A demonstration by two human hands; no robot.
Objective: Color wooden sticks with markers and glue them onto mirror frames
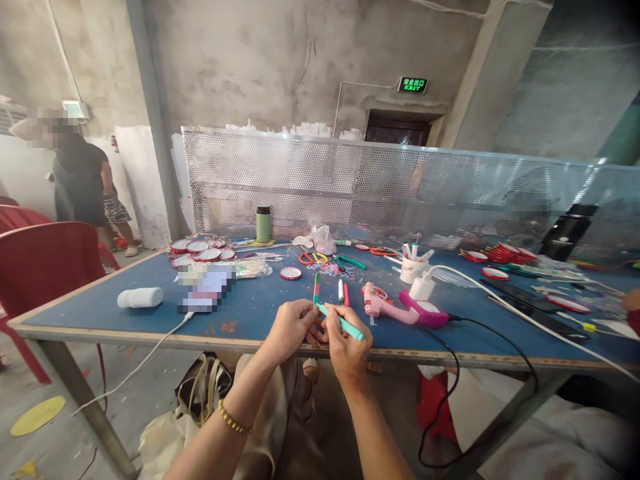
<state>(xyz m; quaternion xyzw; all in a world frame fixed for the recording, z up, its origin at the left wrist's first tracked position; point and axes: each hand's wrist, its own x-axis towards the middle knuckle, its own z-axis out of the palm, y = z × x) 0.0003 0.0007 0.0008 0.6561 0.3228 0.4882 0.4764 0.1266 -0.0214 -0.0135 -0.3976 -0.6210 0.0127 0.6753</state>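
My left hand (291, 325) is closed in a pinch around a thin flat stick (317, 287), whose upper part shows red and green bands. A turquoise marker pen (352, 328) lies in my right hand (346, 343), gripped between thumb and fingers. Its tip meets the stick just above my left fingertips. Just past my hands, a white marker with a green end (341, 291) and a red marker (347, 295) rest on the blue table (280, 300). The stick's lower end is hidden by my fingers.
A pink glue gun (385, 307) with a black cord lies at right, near a cup of markers (414, 269). Pliers (350, 262), red-rimmed discs (207, 255), a phone (207, 290) and a white bottle (141, 297) surround the workspace. A person (83, 173) stands far left.
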